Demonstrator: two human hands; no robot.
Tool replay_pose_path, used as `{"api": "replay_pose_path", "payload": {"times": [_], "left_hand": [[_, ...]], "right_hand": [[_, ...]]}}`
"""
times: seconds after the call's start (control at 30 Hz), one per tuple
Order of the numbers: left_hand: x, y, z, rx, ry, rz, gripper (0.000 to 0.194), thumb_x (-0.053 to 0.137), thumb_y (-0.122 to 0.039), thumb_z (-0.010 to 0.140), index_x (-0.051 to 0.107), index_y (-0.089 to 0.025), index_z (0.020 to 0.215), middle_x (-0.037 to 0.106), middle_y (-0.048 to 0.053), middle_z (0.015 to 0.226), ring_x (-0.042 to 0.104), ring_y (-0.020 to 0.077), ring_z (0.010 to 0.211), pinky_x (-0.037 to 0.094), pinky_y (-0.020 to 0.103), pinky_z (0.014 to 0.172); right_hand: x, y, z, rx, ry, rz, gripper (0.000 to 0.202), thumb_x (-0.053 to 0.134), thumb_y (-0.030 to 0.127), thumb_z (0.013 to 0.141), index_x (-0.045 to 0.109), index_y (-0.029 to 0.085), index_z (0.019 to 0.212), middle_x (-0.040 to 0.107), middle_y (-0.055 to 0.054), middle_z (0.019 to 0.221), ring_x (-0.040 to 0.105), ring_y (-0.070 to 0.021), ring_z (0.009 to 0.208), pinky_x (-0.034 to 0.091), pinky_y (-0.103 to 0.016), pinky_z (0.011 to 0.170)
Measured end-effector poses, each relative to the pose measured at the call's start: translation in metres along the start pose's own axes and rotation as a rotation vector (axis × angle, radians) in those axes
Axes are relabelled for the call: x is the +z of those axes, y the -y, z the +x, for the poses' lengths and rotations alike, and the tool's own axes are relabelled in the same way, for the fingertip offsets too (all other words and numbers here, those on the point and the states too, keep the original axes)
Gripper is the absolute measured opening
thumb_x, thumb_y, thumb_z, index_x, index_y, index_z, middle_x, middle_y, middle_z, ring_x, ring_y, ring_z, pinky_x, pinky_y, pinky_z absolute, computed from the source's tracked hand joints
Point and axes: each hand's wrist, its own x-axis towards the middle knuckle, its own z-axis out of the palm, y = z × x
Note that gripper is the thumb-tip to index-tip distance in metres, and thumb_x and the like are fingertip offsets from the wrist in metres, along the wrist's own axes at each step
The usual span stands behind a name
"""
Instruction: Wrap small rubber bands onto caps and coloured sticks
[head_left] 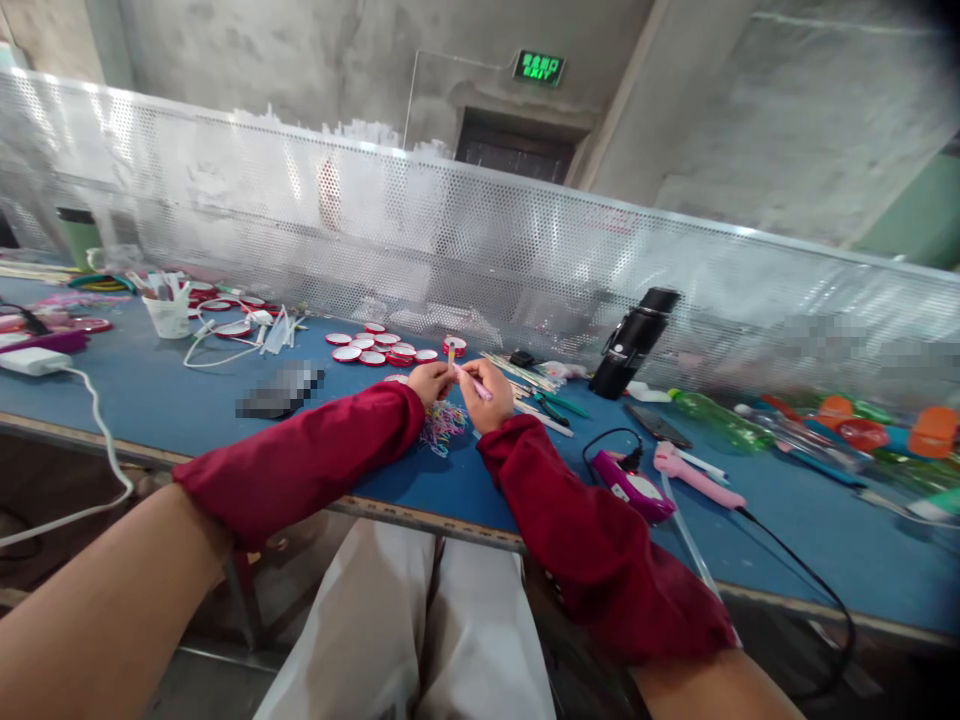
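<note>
My left hand [430, 383] is closed, fingertips pinched at the lower end of a small tan stick [451, 352] with a darker tip, which stands nearly upright. Beside it, my right hand [489, 395] is closed around a slim pale-pink pen-like tool [475, 384]. The tool's front end meets the stick at the left fingertips; the exact contact is too small to make out. Under the hands lies a tangled heap of thin multicoloured strands [442, 428]. Just behind are several round red-rimmed white lids [373, 357].
On the blue table [405, 490] stand a black bottle [634, 342] and a white cup of sticks [168, 316]. Rightward lie green-handled pliers [550, 408], a purple device [632, 488], a pink glue gun [697, 477] with a cord, and a green plastic bottle [720, 420]. A perforated metal screen [465, 235] runs behind.
</note>
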Motion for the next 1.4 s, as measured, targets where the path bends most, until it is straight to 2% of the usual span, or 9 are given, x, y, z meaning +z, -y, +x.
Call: {"api": "replay_pose_path", "payload": {"times": [0.13,0.3,0.5,0.7,0.9,1.4], "left_hand": [[-0.0006,-0.0005,0.0009,-0.041,0.006,0.011,0.023,0.061,-0.032,0.083,0.055,-0.015,0.068,0.045,-0.005,0.048,0.040,0.0073,0.043,0.031,0.021,0.044],[-0.0002,0.0002,0.0006,0.004,-0.002,0.013,0.031,0.061,-0.034,0.083,0.050,-0.016,0.061,0.045,-0.004,0.049,0.039,0.0066,0.043,0.029,0.021,0.044],[-0.0018,0.0019,0.0029,-0.040,0.010,0.039,0.024,0.061,-0.034,0.082,0.057,-0.015,0.069,0.046,-0.005,0.048,0.042,0.0075,0.043,0.032,0.021,0.045],[0.0008,-0.0050,-0.0024,0.000,-0.004,0.035,0.030,0.060,-0.031,0.083,0.050,-0.016,0.060,0.044,-0.004,0.048,0.039,0.0065,0.043,0.029,0.021,0.044],[0.0006,-0.0055,-0.0028,-0.013,-0.006,0.038,0.030,0.065,-0.035,0.080,0.051,-0.016,0.062,0.045,-0.004,0.049,0.040,0.0065,0.043,0.030,0.021,0.044],[0.0002,-0.0023,-0.0024,0.022,0.010,0.040,0.032,0.062,-0.036,0.082,0.050,-0.015,0.061,0.044,-0.004,0.049,0.038,0.0066,0.044,0.029,0.021,0.044]], "right_hand": [[-0.0014,0.0003,0.0001,0.029,-0.032,-0.003,0.014,0.051,0.033,0.090,0.060,0.023,0.089,0.066,-0.004,0.082,0.060,-0.0181,0.075,0.047,-0.031,0.068],[-0.0006,0.0017,0.0001,-0.004,0.006,0.004,0.013,0.051,0.033,0.090,0.060,0.023,0.089,0.066,-0.004,0.083,0.060,-0.0184,0.075,0.047,-0.031,0.068],[-0.0008,-0.0024,0.0000,0.042,-0.038,0.001,0.015,0.051,0.035,0.090,0.060,0.023,0.089,0.066,-0.004,0.082,0.061,-0.0182,0.075,0.047,-0.030,0.067],[-0.0016,0.0045,0.0009,-0.010,-0.003,0.008,0.014,0.051,0.033,0.090,0.060,0.023,0.091,0.066,-0.004,0.084,0.061,-0.0187,0.077,0.048,-0.031,0.069],[-0.0015,0.0030,0.0010,-0.006,-0.007,-0.002,0.013,0.051,0.032,0.089,0.060,0.023,0.090,0.066,-0.004,0.083,0.060,-0.0189,0.076,0.047,-0.032,0.069],[-0.0015,0.0031,0.0007,-0.018,0.024,-0.030,0.012,0.052,0.031,0.089,0.061,0.024,0.088,0.066,-0.004,0.082,0.059,-0.0193,0.077,0.047,-0.032,0.070]]}}
